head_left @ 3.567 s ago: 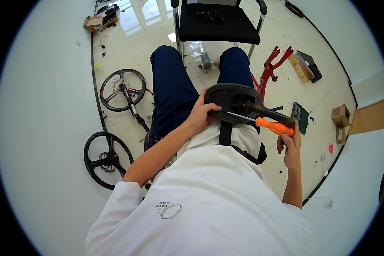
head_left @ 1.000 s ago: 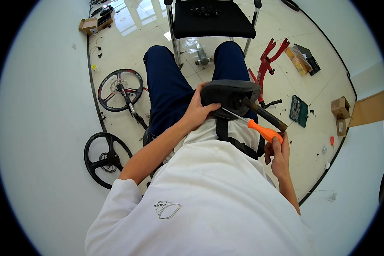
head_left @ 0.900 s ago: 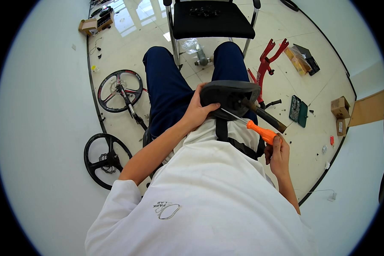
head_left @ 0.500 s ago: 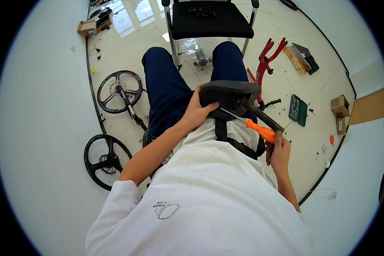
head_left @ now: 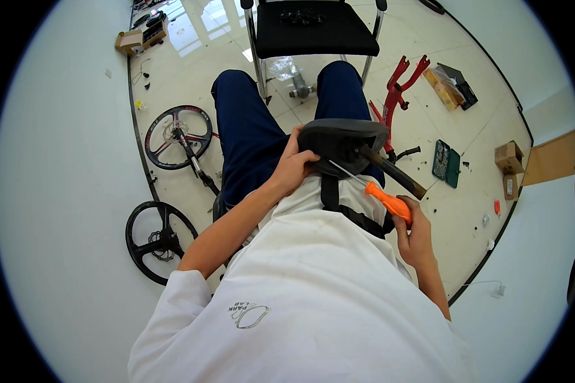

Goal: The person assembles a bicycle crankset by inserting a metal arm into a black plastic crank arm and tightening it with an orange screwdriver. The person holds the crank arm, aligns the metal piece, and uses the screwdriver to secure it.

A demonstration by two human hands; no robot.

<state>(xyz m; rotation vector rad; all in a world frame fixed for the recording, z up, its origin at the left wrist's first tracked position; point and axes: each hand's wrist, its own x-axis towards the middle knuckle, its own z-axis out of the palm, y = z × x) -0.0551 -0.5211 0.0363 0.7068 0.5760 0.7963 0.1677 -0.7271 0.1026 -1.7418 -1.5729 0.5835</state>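
A black bicycle saddle with its dark seat post lies on my lap. My left hand grips the saddle's left side. My right hand holds an orange-handled screwdriver. Its thin metal shaft points up-left to the underside of the saddle, near the post clamp. I am seated, with dark blue trousers and a white shirt.
A black chair stands in front of my knees. Two black bicycle wheels lie on the tiled floor at left. A red bike frame, a green tool case and cardboard boxes lie at right.
My right hand with the screwdriver has drawn in and lower toward my body, the shaft now reaching up to the saddle. The saddle has shifted slightly; my left hand keeps its grip.
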